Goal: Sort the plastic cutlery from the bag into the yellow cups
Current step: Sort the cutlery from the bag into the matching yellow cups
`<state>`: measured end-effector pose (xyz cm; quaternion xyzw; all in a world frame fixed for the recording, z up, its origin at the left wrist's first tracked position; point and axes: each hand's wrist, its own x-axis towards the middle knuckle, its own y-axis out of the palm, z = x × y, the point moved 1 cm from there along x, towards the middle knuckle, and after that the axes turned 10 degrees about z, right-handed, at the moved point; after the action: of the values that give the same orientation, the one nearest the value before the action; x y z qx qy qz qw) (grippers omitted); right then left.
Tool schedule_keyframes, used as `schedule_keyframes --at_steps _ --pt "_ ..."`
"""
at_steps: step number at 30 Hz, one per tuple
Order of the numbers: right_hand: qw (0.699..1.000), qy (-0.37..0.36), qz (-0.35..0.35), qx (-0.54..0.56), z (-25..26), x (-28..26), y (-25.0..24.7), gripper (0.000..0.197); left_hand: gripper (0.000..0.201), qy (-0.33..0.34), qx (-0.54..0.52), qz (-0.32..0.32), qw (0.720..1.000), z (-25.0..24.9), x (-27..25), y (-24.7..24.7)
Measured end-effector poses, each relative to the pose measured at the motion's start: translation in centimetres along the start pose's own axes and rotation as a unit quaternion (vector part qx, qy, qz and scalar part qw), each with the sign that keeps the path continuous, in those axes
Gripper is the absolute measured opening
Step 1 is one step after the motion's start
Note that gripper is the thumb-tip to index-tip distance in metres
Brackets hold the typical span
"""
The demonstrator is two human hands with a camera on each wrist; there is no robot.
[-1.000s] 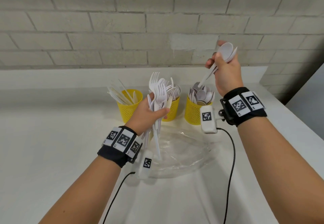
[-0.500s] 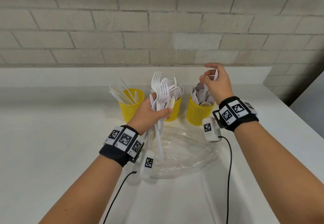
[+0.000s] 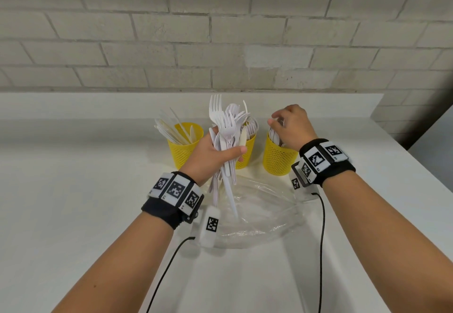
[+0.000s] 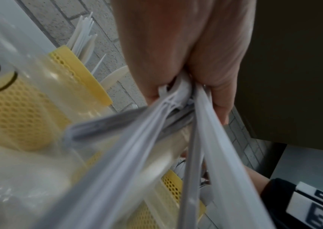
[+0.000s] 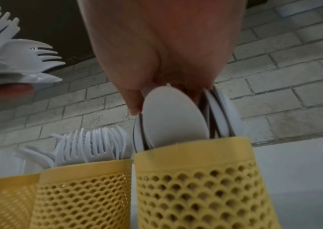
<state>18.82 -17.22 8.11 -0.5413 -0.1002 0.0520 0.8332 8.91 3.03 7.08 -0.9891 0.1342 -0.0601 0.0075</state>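
Cutlery bunch (image 3: pixel 226 141) gripped in left hand (image 3: pixel 208 156); right hand (image 3: pixel 293 126) pinching spoons (image 5: pixel 174 114) atop rightmost yellow cup (image 3: pixel 277 158).

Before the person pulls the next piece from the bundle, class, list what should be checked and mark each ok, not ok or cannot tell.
1. Left hand grips the cutlery bundle firmly: ok.
2. Right hand has let go of the spoons: cannot tell.
3. Spoons sit in the right yellow cup: ok.
4. All three cups upright: ok.
5. Plastic bag emptied: ok.
6. Bundle holds one type only: not ok.
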Motion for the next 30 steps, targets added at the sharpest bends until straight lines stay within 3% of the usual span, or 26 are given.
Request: schedule_keyframes --at_steps 3,6,10,14,20,25,30 --pt "0.998 0.025 0.024 -0.061 -0.2 -0.2 0.2 0.054 0.023 0.004 0.004 0.003 1.0 0.0 0.0 0.1" --pt "0.998 -0.032 -0.027 0.045 1.3 -1.0 -0.7 0.053 0.021 0.006 0.01 0.008 1.0 0.0 0.1 0.2" --pt "0.941 -0.129 0.07 0.304 4.9 -2.7 -1.8 0.03 0.025 0.0 0.003 0.006 1.0 0.1 0.4 0.5" --pt "0.91 -0.149 0.115 0.369 6.5 -3.4 -1.3 0.05 0.029 0.007 -0.006 0.027 1.0 0.0 0.5 0.6" --pt "0.85 -0.124 0.179 0.48 7.6 -3.3 -1.0 0.034 0.031 -0.004 -0.031 0.035 0.999 0.1 0.1 0.5" --pt "0.831 -0.1 0.14 0.528 8.0 -3.2 -1.1 0.004 0.022 -0.019 -0.033 0.047 0.998 0.1 0.0 0.4" --pt "0.83 -0.096 0.095 0.541 7.7 -3.1 -0.8 0.012 0.023 -0.023 -0.014 0.037 0.999 -0.2 0.1 0.3"
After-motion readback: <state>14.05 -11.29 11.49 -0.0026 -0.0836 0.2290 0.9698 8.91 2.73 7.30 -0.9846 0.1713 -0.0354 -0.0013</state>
